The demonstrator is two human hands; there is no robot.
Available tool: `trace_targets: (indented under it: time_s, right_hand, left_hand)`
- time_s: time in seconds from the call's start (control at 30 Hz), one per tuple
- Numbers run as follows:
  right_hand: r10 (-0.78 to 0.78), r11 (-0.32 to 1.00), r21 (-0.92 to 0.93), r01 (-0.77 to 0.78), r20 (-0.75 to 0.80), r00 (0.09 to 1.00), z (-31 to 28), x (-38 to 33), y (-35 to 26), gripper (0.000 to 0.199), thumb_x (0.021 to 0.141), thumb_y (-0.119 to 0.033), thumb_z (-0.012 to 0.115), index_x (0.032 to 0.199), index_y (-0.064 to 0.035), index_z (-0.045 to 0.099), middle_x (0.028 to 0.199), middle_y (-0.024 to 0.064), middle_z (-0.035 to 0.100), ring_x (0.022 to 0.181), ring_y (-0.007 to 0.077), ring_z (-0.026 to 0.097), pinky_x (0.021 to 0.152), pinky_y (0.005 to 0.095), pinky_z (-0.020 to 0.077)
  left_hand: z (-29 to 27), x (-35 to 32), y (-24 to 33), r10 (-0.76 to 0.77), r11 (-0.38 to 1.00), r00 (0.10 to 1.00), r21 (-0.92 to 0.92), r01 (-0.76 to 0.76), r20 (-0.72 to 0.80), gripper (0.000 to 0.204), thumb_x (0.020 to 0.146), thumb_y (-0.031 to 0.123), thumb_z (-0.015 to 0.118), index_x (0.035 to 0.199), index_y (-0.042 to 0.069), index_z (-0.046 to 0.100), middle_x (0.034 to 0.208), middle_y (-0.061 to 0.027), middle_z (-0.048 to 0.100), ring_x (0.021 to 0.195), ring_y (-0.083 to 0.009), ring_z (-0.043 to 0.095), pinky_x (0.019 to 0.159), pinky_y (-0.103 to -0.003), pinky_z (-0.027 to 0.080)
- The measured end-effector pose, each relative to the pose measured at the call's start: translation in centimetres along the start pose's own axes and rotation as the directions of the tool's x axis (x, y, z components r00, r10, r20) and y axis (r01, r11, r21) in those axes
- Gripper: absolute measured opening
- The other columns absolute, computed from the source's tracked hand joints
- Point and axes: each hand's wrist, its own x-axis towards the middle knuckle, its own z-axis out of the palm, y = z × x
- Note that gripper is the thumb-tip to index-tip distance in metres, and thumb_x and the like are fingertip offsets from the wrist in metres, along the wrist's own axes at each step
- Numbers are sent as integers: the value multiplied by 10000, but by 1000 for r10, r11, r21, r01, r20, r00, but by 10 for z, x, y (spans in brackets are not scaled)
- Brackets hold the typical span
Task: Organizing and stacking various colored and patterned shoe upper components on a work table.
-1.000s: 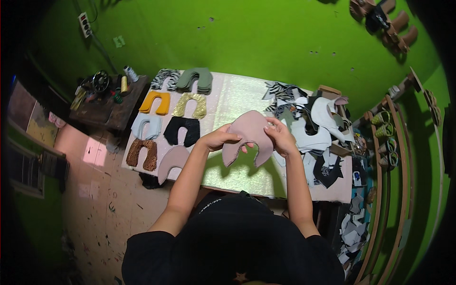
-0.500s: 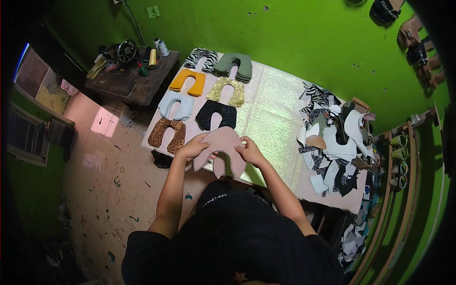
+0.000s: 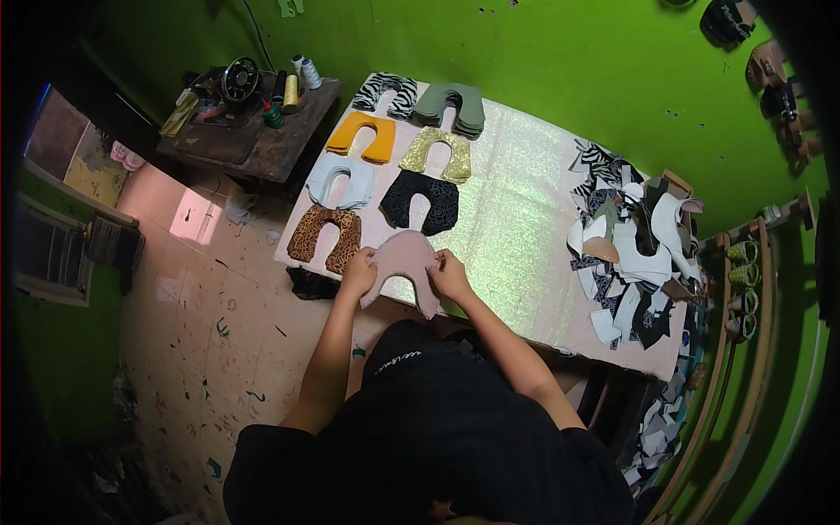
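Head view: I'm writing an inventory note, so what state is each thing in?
Pink U-shaped piece: in both hands, open end toward the person.
Left hand: closed on its left edge.
Right hand: closed on its right edge.
Green U-shaped pieces: stacked.
Orange U-shaped pieces: stacked.
White U-shaped pieces: stacked.
Offcuts: heaped loosely.
Yellow thread cone: upright.
Green sandals: on wooden rack.

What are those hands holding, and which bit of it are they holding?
Pink arch-shaped material: the left hand grips its left outer edge, and the right hand grips its right outer edge.
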Motion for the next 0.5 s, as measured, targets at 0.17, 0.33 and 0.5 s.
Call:
trace_targets:
  time_s: [0.17, 0.33, 0.5]
  right_hand:
    - [-19, 999, -29, 19, -28, 999, 1, -4, 0, 304, 696, -154, 640, 944, -10, 540, 668, 136, 579, 607, 265, 576, 602, 349, 460]
    - [-31, 1000, -1, 31, -90, 995, -3, -12, -15, 281, 686, -91, 612, 930, 15, 518, 631, 181, 564, 608, 314, 586, 610, 377, 463]
    - [-50, 998, 19, 53, -114, 992, 2, -13, -7, 297, 687, -80, 609, 947, 23, 507, 644, 186, 564, 622, 321, 585, 619, 383, 462]
  left_hand:
    - [1, -1, 1, 17, 998, 999, -57, -19, -38, 265, 750, 35, 534, 1014, 23, 557, 917, -202, 603, 868, -328, 588, 763, -363, 447]
    - [-3, -2, 7, 19, 998, 998, -64, -22, -53, 259, 748, 25, 538, 1007, 26, 558, 898, -195, 603, 851, -323, 590, 755, -358, 450]
    - [5, -5, -2, 13, 999, 996, -41, -16, -83, 287, 729, 20, 563, 1015, 37, 549, 861, -183, 594, 834, -324, 579, 757, -362, 446]
